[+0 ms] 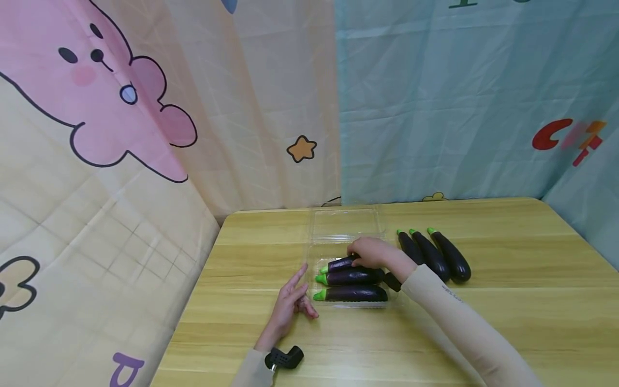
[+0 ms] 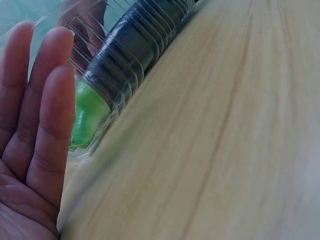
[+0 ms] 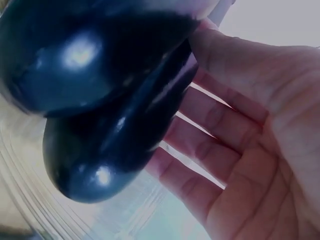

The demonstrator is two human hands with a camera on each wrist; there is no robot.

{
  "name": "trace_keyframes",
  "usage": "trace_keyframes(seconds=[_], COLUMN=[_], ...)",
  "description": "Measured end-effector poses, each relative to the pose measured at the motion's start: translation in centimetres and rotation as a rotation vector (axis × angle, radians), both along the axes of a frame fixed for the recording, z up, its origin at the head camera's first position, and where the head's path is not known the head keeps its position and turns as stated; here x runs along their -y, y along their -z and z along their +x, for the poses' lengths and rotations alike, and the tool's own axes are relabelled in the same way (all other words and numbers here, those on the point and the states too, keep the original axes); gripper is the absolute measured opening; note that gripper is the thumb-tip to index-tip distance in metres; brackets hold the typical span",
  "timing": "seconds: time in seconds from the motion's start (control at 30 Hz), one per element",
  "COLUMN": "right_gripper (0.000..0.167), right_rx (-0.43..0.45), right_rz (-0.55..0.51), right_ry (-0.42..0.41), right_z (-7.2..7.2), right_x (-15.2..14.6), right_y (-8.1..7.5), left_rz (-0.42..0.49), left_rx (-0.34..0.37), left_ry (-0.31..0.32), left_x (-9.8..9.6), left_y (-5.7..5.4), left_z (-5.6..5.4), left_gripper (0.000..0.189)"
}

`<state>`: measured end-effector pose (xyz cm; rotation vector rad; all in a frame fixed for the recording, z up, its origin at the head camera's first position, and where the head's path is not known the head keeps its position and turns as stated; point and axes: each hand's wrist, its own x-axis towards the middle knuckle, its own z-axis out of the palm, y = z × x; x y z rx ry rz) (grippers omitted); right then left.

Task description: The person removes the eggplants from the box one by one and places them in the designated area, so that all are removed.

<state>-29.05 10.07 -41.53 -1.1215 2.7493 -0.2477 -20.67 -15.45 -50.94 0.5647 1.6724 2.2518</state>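
Note:
A clear plastic container [image 1: 319,307] with its lid [image 1: 345,223] folded back holds three dark purple eggplants with green stems. My right hand [image 1: 372,251] grips the rear eggplant [image 1: 340,263]. In the right wrist view the thumb and fingers lie along that eggplant [image 3: 120,150], beside another one [image 3: 85,55]. The middle eggplant [image 1: 355,277] and front eggplant [image 1: 358,293] lie side by side, stems to the left. My left hand [image 1: 292,300] holds nothing beside the container's left edge. Its fingers look fairly straight in the left wrist view, close to the front eggplant [image 2: 127,52].
Several more eggplants lie to the right of the container, among them a far right one [image 1: 451,255] and one beside it [image 1: 430,255]; my right forearm partly covers them. All stand on a wooden table [image 1: 251,247] with printed curtains [image 1: 271,107] behind and to the left.

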Motion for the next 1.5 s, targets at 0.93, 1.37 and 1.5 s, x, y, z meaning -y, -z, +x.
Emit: trace_keyframes(seconds=[0.93,1.37,1.5], right_gripper=[0.031,0.034,0.034], right_rx=[-0.041,-0.125,-0.207], right_rz=[-0.224,-0.318,-0.342], right_ry=[0.039,0.075,0.073], right_z=[0.8,1.5,1.8], right_x=[-1.0,-2.0,-2.4], right_y=[-1.0,-1.3,-1.3], left_rz=[0.008,0.004,0.009], left_rx=[-0.005,-0.002,-0.002], left_ry=[0.012,0.011,0.008], left_x=[0.0,0.1,0.1], left_y=[0.0,0.0,0.0], left_z=[-0.2,-0.1,-0.1], left_gripper=[0.060,0.060,0.060])
